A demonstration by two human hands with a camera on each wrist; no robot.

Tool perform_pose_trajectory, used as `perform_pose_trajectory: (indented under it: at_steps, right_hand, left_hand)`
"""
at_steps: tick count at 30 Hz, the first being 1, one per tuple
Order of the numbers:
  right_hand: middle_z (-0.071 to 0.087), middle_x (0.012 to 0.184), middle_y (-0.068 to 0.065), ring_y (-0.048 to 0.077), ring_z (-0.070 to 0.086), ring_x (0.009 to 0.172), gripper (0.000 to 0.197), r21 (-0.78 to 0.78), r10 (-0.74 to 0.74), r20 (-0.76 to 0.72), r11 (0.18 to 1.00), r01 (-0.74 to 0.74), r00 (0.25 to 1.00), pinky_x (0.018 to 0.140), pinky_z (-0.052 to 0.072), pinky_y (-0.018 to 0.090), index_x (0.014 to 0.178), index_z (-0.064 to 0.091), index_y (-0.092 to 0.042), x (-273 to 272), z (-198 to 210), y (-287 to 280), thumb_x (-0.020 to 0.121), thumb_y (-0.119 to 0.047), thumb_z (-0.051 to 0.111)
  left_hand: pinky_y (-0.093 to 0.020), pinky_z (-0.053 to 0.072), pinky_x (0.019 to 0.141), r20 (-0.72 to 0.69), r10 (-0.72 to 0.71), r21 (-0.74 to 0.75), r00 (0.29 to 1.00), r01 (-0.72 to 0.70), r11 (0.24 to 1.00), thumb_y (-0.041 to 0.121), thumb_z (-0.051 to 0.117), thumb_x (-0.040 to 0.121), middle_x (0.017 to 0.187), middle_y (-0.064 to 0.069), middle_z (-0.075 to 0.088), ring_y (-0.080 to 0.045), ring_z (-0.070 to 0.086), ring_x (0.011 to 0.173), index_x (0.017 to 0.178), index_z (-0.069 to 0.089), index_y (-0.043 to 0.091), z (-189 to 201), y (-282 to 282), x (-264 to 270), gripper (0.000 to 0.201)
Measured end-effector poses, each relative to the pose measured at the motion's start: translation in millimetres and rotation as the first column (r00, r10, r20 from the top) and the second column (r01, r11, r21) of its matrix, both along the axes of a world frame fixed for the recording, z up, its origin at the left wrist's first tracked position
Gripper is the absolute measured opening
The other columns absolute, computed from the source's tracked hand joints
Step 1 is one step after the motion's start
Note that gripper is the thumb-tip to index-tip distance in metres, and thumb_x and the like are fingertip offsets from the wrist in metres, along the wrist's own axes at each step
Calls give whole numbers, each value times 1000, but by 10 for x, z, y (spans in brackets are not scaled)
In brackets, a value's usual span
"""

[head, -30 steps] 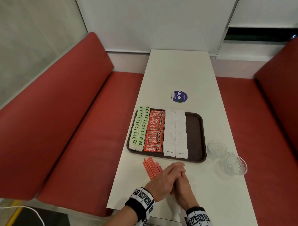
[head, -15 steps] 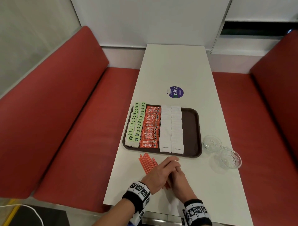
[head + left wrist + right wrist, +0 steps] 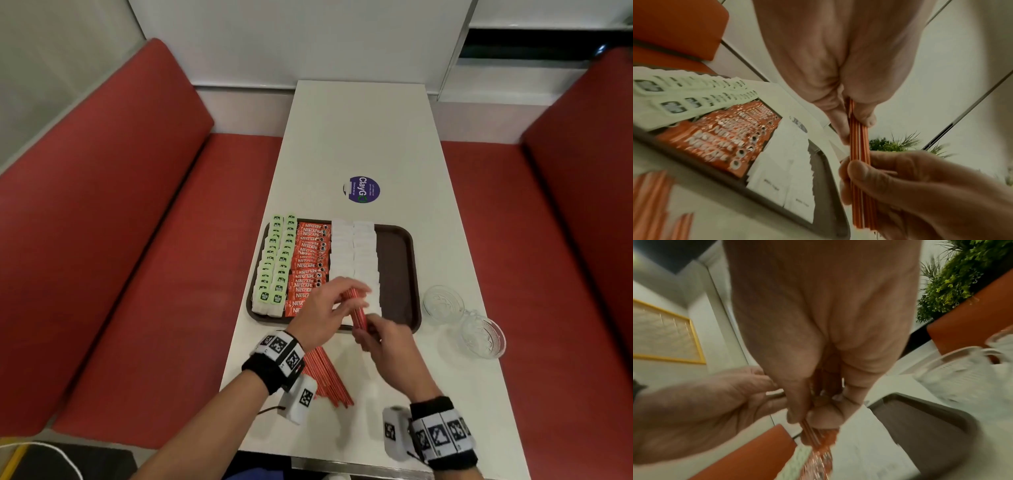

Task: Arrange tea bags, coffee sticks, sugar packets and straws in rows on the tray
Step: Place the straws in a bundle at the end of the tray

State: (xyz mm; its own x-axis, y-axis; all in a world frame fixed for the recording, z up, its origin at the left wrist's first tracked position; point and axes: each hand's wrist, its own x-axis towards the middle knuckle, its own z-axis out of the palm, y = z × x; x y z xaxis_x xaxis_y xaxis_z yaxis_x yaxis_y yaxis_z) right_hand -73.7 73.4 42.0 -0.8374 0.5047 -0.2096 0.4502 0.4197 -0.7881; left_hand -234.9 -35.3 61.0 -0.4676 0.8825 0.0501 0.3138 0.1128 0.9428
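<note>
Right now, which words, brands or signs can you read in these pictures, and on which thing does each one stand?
"NESCAFE": on the orange coffee sticks in the tray.
"ClayGO": on the round purple sticker on the table; its smaller lines are too small to read.
Green tea bags: dark label, too small to read.
White sugar packets: small print, blurred.
Wrist bands: square black-and-white marker patterns, no words.

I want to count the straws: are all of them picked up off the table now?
No, a pile of loose straws lies on the table while both hands hold only a small bundle of straws over the tray.
</note>
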Motion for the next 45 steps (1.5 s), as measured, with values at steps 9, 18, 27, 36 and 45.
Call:
perform_pose_trajectory:
  at_steps: [9, 18, 27, 36, 45]
  right_hand:
    - [58, 141, 29, 48, 62, 125, 41, 304, -365, 426, 920, 249, 828, 106, 52, 47, 140, 56, 2, -1079, -18, 1265, 108, -22, 64]
    - [47, 155, 26, 44, 55, 140, 53, 346, -365, 573, 919, 188, 734, 115, 49, 47, 153, 48, 1, -1643, -473, 1751, 105, -16, 65]
    - [60, 144, 22, 40, 60, 134, 43, 520, -414, 505, 846, 115, 757, 104, 55, 46, 144, 56, 1, -1783, -519, 1723, 105, -14, 61]
    - [53, 142, 29, 47, 52, 130, 52, 561, -455, 425, 811, 167, 782, 96, 56, 53, 147, 44, 5, -1839, -708, 1701, 102, -16, 60]
    - [49, 150, 24, 42, 55, 135, 56, 543, -418, 481, 832, 112, 771, 102, 55, 50, 149, 42, 5, -1805, -786, 1752, 105, -22, 66]
  left_hand:
    - [-24, 56, 105, -31, 320, -130, 947, -321, 938, 22, 61, 109, 132, 14, 68, 5, 63, 121, 138, 62, 23, -301, -220, -139, 29]
    - [-22, 59, 96, -80, 397, -313, 914, -401, 861, 13, 64, 106, 113, 17, 71, 7, 68, 106, 117, 68, 29, -746, -850, -205, 20]
    - [-18, 60, 88, -102, 407, -373, 908, -415, 830, 13, 66, 105, 107, 16, 72, 6, 68, 101, 111, 68, 29, -855, -935, -284, 17]
    - [-15, 59, 83, -105, 405, -382, 908, -413, 827, 11, 67, 104, 105, 15, 72, 8, 67, 100, 110, 69, 28, -856, -968, -298, 18]
    - [-17, 59, 83, -116, 402, -407, 908, -412, 815, 11, 65, 104, 104, 16, 72, 6, 68, 98, 112, 69, 26, -884, -1032, -286, 17]
